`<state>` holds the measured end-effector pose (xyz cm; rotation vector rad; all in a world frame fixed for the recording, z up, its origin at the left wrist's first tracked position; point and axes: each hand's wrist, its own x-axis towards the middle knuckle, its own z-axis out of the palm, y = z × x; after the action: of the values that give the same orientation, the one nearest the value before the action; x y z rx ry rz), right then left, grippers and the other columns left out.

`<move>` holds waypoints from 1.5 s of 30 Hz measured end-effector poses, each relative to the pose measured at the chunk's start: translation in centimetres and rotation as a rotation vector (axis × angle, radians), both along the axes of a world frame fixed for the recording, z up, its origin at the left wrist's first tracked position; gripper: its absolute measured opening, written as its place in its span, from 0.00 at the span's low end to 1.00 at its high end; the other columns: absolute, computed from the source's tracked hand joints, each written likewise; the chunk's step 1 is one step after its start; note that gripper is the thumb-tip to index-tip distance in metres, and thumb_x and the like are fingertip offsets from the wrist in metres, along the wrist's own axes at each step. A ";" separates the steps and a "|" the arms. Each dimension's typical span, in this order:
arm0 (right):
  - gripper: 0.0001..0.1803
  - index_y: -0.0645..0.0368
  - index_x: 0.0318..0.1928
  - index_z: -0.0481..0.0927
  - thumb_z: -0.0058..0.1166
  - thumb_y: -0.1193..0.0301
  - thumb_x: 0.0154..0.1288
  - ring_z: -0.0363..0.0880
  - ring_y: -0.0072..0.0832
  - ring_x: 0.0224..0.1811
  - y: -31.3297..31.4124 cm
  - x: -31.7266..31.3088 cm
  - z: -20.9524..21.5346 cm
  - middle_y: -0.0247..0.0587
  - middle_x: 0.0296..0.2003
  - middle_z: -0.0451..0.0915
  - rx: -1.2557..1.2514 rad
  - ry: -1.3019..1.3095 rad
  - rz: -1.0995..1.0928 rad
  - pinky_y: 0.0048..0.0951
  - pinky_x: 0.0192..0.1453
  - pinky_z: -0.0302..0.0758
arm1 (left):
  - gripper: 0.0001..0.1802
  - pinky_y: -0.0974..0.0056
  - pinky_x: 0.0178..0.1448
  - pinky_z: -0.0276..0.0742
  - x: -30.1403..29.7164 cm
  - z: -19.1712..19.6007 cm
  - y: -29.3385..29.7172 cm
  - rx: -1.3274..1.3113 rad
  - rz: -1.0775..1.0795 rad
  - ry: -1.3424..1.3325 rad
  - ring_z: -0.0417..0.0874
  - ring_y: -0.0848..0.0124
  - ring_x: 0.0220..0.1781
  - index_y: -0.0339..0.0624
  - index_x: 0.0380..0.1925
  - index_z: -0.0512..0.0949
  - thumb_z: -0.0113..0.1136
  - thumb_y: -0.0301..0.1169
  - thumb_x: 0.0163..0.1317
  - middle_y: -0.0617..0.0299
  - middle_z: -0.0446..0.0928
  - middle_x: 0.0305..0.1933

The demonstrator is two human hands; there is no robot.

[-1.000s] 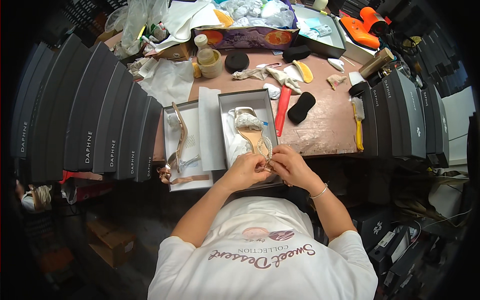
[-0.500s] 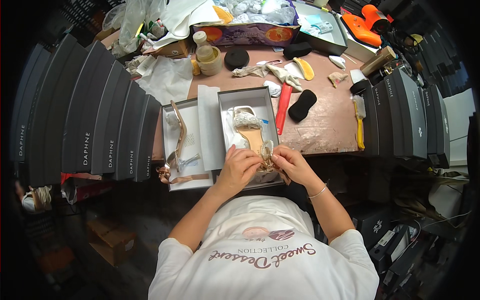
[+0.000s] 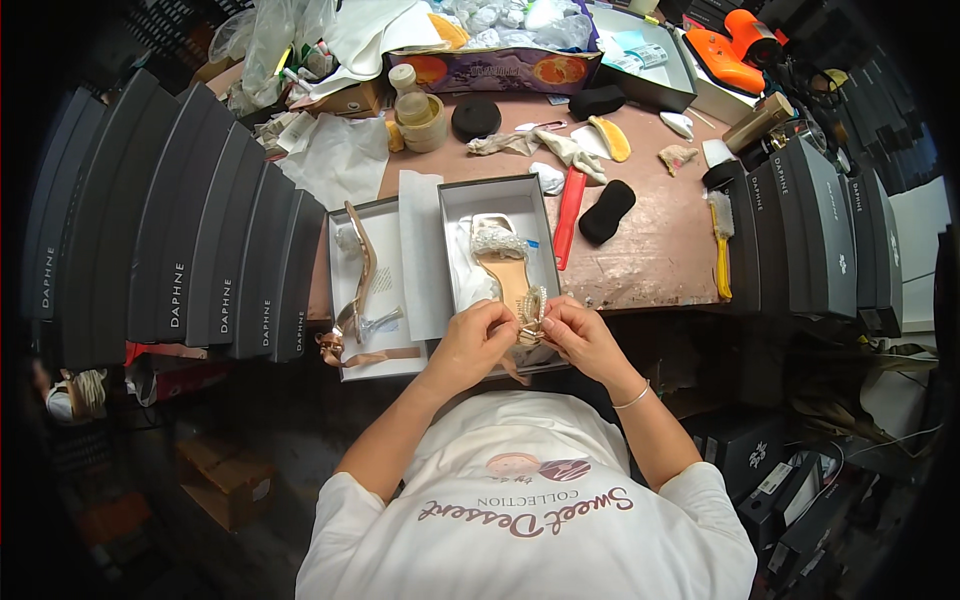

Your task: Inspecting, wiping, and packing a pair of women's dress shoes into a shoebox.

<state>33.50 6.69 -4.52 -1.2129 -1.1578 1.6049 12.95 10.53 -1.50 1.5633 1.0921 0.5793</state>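
A sandal with a pearl-beaded toe band and tan insole lies in the right half of an open shoebox, toe away from me. My left hand pinches at the left of its beaded ankle strap. From the other side, the fingertips of my right hand close on the same strap. A rose-brown ribbon hangs below the heel, between my hands. The matching sandal rests on its side in the left half, its ribbon trailing toward the near edge.
Stacks of dark shoeboxes stand left, with more shoeboxes right. Beyond the box lie a red-handled tool, a black sponge-like pad, cloths and jars. A yellow-handled brush lies at the table's right.
The ribbon end that showed beneath my right hand now hangs between my hands, nearer the left. My left hand has shifted slightly down and left; both stay at the ankle strap.
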 end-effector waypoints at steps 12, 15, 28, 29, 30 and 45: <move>0.14 0.63 0.40 0.76 0.66 0.72 0.58 0.75 0.33 0.49 -1.2 -1.4 -0.1 0.45 0.50 0.73 0.268 -0.279 -0.012 0.28 0.49 0.77 | 0.08 0.71 0.27 0.66 -0.3 -2.0 -1.4 -0.405 0.113 -0.372 0.71 0.77 0.24 0.37 0.33 0.78 0.55 0.31 0.67 0.64 0.76 0.29; 0.13 0.64 0.39 0.76 0.65 0.73 0.58 0.75 0.32 0.49 -1.1 -1.0 -0.3 0.46 0.50 0.73 0.232 -0.256 -0.013 0.27 0.48 0.76 | 0.09 0.72 0.23 0.63 -1.0 -2.7 -1.4 -1.117 0.172 -0.865 0.69 0.78 0.22 0.40 0.33 0.76 0.52 0.33 0.69 0.66 0.77 0.30; 0.12 0.63 0.38 0.75 0.65 0.72 0.59 0.73 0.35 0.50 -1.0 -0.8 -0.1 0.43 0.45 0.75 0.224 -0.244 0.029 0.30 0.52 0.71 | 0.17 0.55 0.58 0.72 -1.4 0.6 -2.2 0.741 0.075 0.126 0.73 0.54 0.55 0.37 0.45 0.79 0.60 0.18 0.53 0.53 0.74 0.49; 0.12 0.63 0.38 0.75 0.65 0.72 0.59 0.73 0.35 0.50 -1.0 -0.7 -0.1 0.43 0.45 0.75 0.223 -0.243 0.032 0.30 0.52 0.72 | 0.16 0.54 0.60 0.71 -0.8 0.7 -1.8 0.729 0.073 0.132 0.73 0.54 0.56 0.37 0.44 0.79 0.61 0.19 0.53 0.53 0.75 0.49; 0.12 0.63 0.38 0.75 0.65 0.72 0.59 0.73 0.35 0.50 -1.0 -0.8 0.0 0.43 0.45 0.75 0.222 -0.242 0.035 0.30 0.52 0.72 | 0.11 0.54 0.63 0.67 -0.4 0.8 -1.2 0.712 0.069 0.171 0.72 0.53 0.57 0.37 0.40 0.80 0.62 0.25 0.56 0.53 0.76 0.47; 0.10 0.64 0.37 0.80 0.62 0.70 0.62 0.75 0.31 0.46 -0.8 -0.9 0.4 0.42 0.43 0.76 0.262 -0.265 -0.004 0.28 0.47 0.73 | 0.16 0.73 0.30 0.73 -1.7 -2.5 2.1 -1.001 -0.210 -0.299 0.77 0.78 0.24 0.38 0.35 0.80 0.50 0.38 0.72 0.64 0.79 0.26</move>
<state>32.59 5.93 -4.12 -1.2765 -1.4801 1.2672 11.20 12.64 -3.96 0.6673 0.7717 0.0633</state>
